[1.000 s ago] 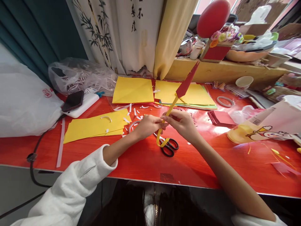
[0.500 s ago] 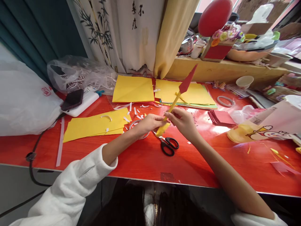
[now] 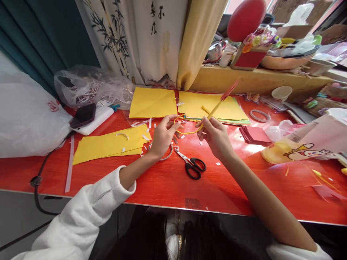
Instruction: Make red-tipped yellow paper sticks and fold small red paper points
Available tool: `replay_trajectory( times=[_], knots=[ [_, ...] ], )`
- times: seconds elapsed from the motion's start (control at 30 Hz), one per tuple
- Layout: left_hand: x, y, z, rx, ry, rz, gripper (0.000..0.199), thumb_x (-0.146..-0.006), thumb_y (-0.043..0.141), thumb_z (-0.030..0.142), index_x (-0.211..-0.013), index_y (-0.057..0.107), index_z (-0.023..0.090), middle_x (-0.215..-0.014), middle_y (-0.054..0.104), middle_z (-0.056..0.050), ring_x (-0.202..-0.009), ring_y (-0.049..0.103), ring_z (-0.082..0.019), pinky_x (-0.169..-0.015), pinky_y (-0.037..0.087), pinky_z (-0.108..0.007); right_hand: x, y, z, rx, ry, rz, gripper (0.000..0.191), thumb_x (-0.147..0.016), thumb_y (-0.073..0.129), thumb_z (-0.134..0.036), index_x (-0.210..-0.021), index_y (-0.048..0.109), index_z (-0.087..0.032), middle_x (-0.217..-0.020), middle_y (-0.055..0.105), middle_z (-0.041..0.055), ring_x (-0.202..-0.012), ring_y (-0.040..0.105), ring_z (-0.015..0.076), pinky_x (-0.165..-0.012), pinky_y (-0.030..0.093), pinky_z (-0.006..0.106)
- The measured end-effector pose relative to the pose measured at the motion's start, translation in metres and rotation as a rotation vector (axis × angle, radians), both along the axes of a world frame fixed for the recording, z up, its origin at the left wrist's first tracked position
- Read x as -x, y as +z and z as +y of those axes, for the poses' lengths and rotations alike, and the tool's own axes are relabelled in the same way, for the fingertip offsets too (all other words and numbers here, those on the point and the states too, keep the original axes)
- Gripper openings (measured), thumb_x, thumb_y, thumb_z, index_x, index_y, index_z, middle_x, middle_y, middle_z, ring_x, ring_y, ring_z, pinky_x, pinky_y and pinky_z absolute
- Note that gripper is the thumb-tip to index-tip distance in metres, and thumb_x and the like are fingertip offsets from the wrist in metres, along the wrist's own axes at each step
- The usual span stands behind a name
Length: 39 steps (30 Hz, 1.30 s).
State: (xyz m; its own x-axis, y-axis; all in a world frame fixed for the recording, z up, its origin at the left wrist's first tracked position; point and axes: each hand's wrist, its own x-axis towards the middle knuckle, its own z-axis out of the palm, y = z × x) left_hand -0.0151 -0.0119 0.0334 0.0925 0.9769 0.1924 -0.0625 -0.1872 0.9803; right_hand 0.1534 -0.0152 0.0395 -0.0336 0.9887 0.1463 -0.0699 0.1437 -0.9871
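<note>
My right hand (image 3: pixel 217 139) is closed on a thin yellow paper stick (image 3: pixel 214 109), tilted up to the right. A red pointed paper tip (image 3: pixel 230 89) sits on its upper end, seen nearly edge-on. From the stick's lower end a narrow yellow strip (image 3: pixel 189 132) curves in a loop toward my left hand (image 3: pixel 165 137), whose fingers are pinched on it. Below the hands lie black-handled scissors (image 3: pixel 194 168) on the red table. A roll of clear tape (image 3: pixel 166 153) rests partly behind my left wrist.
Yellow paper sheets (image 3: pixel 153 103) and a second stack (image 3: pixel 195 103) lie at the back, cut yellow pieces (image 3: pixel 103 146) at left. A phone (image 3: pixel 84 116), red paper pieces (image 3: pixel 255 135), a drink cup (image 3: pixel 300 144) and a white bag (image 3: pixel 29 115) surround the work area. Scraps are scattered about.
The stick has shifted right and turned, so its red tip shows edge-on. My left hand has moved up and away from my right, with the yellow strip stretched between them as a loop.
</note>
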Motion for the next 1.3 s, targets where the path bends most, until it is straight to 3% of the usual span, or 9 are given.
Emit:
replay_trajectory(
  times=[0.2,0.3,0.47,0.77,0.93,1.07,1.17,1.3],
  knots=[
    [0.004,-0.002,0.007,0.046,-0.038,-0.035,0.040,-0.082,0.054,0.043,-0.112,0.059,0.017,-0.087,0.064,-0.005,-0.051,0.055,-0.006,-0.043,0.046,-0.018,-0.002,0.005,0.001,0.097,0.171,0.196,0.019,-0.079,0.062,-0.036,-0.087,0.062,-0.018,-0.081,0.059,0.0025,-0.067,0.056,0.0076,-0.065,0.050,0.020],
    [0.005,0.000,0.008,0.033,-0.046,-0.062,0.035,-0.081,0.056,0.041,-0.108,0.057,0.018,-0.083,0.064,-0.003,-0.047,0.053,-0.005,-0.039,0.044,-0.017,-0.002,0.004,0.001,0.107,0.224,0.224,0.018,-0.080,0.062,-0.034,-0.084,0.063,-0.017,-0.077,0.055,0.0010,-0.062,0.052,0.0054,-0.058,0.046,0.016],
    [0.003,0.002,0.006,-0.014,-0.034,-0.038,0.024,-0.078,0.060,0.039,-0.084,0.051,0.017,-0.070,0.061,0.001,-0.043,0.053,-0.007,-0.036,0.043,-0.018,0.002,-0.001,-0.002,0.137,0.287,0.210,0.020,-0.081,0.060,-0.036,-0.082,0.063,-0.016,-0.072,0.052,-0.0011,-0.052,0.045,0.0034,-0.046,0.038,0.015],
    [0.005,0.007,0.002,-0.118,-0.127,0.182,0.021,-0.079,0.059,0.037,-0.086,0.059,0.018,-0.074,0.058,0.001,-0.045,0.052,-0.005,-0.041,0.042,-0.017,0.004,0.003,-0.005,0.146,0.268,0.116,0.030,-0.083,0.058,-0.036,-0.105,0.064,-0.017,-0.065,0.051,-0.0023,-0.048,0.047,0.0040,-0.046,0.040,0.017],
    [0.006,0.005,0.002,-0.280,-0.051,0.337,0.016,-0.081,0.057,0.033,-0.086,0.063,0.019,-0.085,0.061,0.000,-0.048,0.048,-0.003,-0.051,0.042,-0.019,0.007,0.001,-0.007,0.143,0.286,0.060,0.033,-0.082,0.059,-0.038,-0.102,0.065,-0.013,-0.061,0.054,-0.0009,-0.051,0.054,0.0076,-0.048,0.047,0.020],
    [0.004,0.004,0.000,-0.386,0.021,0.428,0.011,-0.081,0.058,0.026,-0.085,0.066,0.020,-0.086,0.062,0.000,-0.069,0.056,-0.008,-0.065,0.043,-0.019,0.011,0.000,-0.009,0.187,0.294,0.057,0.030,-0.081,0.060,-0.039,-0.097,0.064,-0.014,-0.076,0.062,0.0030,-0.056,0.062,0.0098,-0.051,0.053,0.021],
    [0.003,0.006,-0.003,-0.375,0.057,0.445,0.011,-0.081,0.058,0.027,-0.085,0.063,0.018,-0.085,0.063,0.000,-0.077,0.057,-0.010,-0.069,0.042,-0.020,0.014,0.000,-0.011,0.232,0.317,0.070,0.027,-0.080,0.062,-0.036,-0.093,0.064,-0.013,-0.082,0.065,0.0048,-0.060,0.066,0.0115,-0.060,0.057,0.024],
    [0.003,0.008,-0.005,-0.291,0.056,0.429,0.019,-0.080,0.058,0.035,-0.077,0.058,0.016,-0.076,0.062,0.001,-0.069,0.054,-0.009,-0.063,0.040,-0.020,0.014,0.002,-0.012,0.248,0.336,0.062,0.025,-0.077,0.065,-0.035,-0.088,0.065,-0.012,-0.080,0.067,0.0054,-0.064,0.067,0.0125,-0.067,0.057,0.026]
  ],
)
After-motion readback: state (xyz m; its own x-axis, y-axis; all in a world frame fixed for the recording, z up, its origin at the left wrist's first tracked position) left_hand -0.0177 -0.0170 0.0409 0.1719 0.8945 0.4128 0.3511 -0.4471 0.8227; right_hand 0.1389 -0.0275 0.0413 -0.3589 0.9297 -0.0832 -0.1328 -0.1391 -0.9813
